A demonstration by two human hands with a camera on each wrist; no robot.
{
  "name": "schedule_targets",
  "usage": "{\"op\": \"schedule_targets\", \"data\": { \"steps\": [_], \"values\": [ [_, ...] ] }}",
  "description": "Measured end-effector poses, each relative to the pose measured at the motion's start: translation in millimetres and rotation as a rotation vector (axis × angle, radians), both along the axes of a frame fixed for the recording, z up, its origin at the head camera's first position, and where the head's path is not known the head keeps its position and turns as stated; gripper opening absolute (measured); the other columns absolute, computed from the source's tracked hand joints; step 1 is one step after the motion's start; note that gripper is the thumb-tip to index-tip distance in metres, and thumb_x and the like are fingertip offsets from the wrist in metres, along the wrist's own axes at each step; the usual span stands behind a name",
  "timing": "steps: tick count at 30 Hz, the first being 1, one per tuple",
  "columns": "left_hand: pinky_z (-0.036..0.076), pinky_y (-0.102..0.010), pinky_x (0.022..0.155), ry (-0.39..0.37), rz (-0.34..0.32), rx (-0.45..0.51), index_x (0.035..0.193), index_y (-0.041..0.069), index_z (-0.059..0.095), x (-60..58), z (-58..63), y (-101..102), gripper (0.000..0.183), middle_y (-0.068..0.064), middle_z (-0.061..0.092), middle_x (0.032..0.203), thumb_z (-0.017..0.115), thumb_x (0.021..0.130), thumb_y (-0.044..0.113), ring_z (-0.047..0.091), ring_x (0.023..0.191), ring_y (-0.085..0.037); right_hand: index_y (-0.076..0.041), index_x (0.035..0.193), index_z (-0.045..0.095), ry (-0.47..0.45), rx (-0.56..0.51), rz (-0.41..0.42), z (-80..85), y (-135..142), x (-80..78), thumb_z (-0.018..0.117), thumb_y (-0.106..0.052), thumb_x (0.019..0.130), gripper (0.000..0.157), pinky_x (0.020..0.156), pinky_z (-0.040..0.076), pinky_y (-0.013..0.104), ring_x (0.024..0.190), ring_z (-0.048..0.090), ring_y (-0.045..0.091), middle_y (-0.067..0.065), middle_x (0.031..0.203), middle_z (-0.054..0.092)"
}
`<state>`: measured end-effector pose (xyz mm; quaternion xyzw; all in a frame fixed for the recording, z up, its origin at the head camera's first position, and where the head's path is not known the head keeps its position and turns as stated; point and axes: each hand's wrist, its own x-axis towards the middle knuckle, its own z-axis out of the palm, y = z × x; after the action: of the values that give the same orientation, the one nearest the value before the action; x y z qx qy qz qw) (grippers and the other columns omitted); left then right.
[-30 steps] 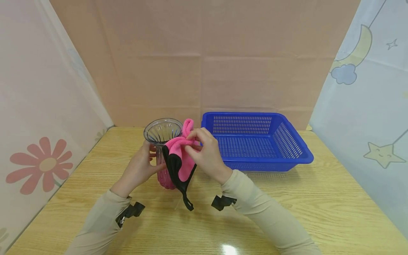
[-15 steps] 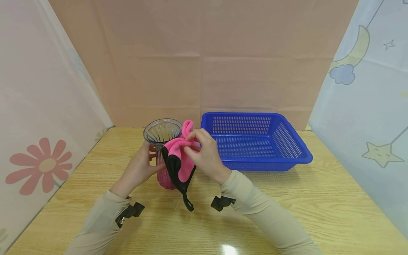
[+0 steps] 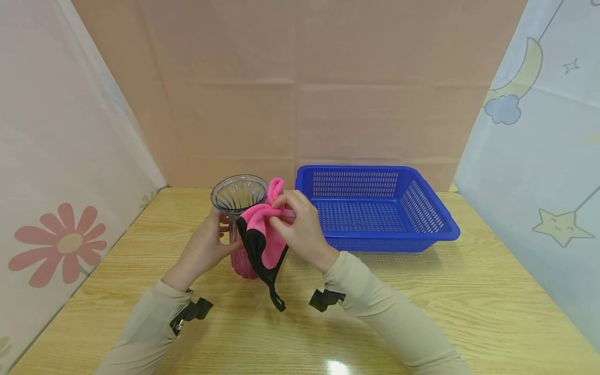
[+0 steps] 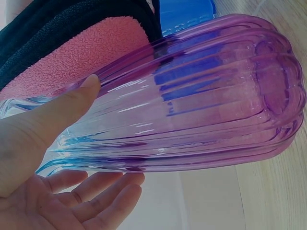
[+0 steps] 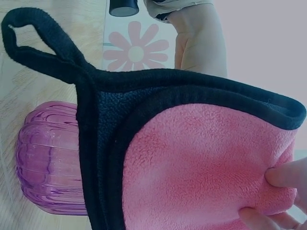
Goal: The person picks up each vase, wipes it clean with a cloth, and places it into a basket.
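A ribbed glass vase [image 3: 242, 264], tinted pink-purple at the base and clear towards its flared rim, stands upright on the table. My left hand [image 3: 203, 245] holds it round the middle, thumb on the near side and fingers on the far left. Between thumb and fingers my right hand [image 3: 304, 226] pinches a plush pink cloth [image 3: 273, 250] with black edging. The cloth drapes against the right side of the vase, just below the rim. Its black hanging loop [image 5: 41, 43] dangles at the lower end. In the left wrist view, the thumb [image 4: 72, 108] lies along the glass beside the cloth.
A blue perforated plastic basket [image 3: 384, 240] sits at the back right of the wooden table [image 3: 469, 291], close behind the right hand. Its inside shows only its own mesh floor. Fabric walls with printed flowers and stars enclose the table.
My right hand and the upper fold of the cloth have sunk very slightly. The left hand and the vase keep their place.
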<state>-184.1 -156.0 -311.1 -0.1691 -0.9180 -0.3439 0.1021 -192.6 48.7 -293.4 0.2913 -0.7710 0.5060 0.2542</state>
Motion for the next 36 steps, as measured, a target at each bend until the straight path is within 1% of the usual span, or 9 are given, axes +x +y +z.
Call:
{"op": "schedule_targets", "data": {
  "steps": [8,15,20,25,30,36],
  "values": [
    [0.054,-0.052,0.085,0.005,0.001,-0.003,0.138,0.004,0.022,-0.1,0.0,0,0.085,-0.024,0.056,0.112,0.077,0.074,0.005,0.061,0.099,-0.039,0.001,0.086,0.058,-0.026,-0.003,0.018,-2.3,-1,0.7,0.068,0.005,0.078,0.013,0.075,0.058,0.023,0.092,0.064,0.025,0.015,0.092,0.056],
    [0.055,-0.052,0.085,0.012,0.005,-0.026,0.137,0.002,0.023,-1.1,-0.5,0,0.083,-0.025,0.055,0.112,0.077,0.074,0.006,0.062,0.098,-0.039,-0.001,0.087,0.059,-0.027,0.051,-0.004,-5.9,-2,2.1,0.069,0.003,0.079,0.013,0.075,0.059,0.025,0.092,0.063,0.024,0.014,0.091,0.057],
    [0.055,-0.051,0.084,0.027,-0.002,-0.029,0.136,0.001,0.024,-1.6,-0.7,-1,0.082,-0.025,0.056,0.111,0.077,0.073,0.005,0.061,0.099,-0.039,-0.001,0.087,0.059,-0.032,0.060,-0.008,-7.0,-3,2.4,0.069,0.002,0.079,0.013,0.075,0.059,0.026,0.094,0.063,0.023,0.013,0.092,0.057],
    [0.055,-0.051,0.084,0.048,-0.016,-0.020,0.135,0.001,0.025,-1.8,-1.6,-1,0.080,-0.025,0.056,0.111,0.077,0.073,0.004,0.060,0.101,-0.039,-0.001,0.088,0.059,-0.048,0.075,-0.001,-9.5,-4,1.4,0.068,0.002,0.080,0.012,0.076,0.059,0.024,0.094,0.062,0.023,0.013,0.093,0.057],
    [0.055,-0.050,0.084,0.071,-0.024,-0.018,0.132,-0.001,0.027,-2.3,-2.8,-1,0.078,-0.025,0.057,0.110,0.077,0.072,0.003,0.060,0.101,-0.038,-0.002,0.087,0.059,-0.035,0.102,-0.013,-11.8,-6,0.3,0.069,0.001,0.079,0.013,0.077,0.059,0.024,0.094,0.060,0.023,0.013,0.094,0.059],
    [0.055,-0.051,0.084,0.072,-0.020,-0.027,0.132,-0.002,0.027,-1.8,-2.7,-2,0.077,-0.026,0.058,0.109,0.076,0.073,0.003,0.060,0.100,-0.039,-0.002,0.086,0.059,-0.028,0.119,-0.010,-13.7,-6,-0.3,0.068,0.001,0.079,0.012,0.076,0.059,0.024,0.092,0.059,0.022,0.013,0.093,0.058]
  ]
}}
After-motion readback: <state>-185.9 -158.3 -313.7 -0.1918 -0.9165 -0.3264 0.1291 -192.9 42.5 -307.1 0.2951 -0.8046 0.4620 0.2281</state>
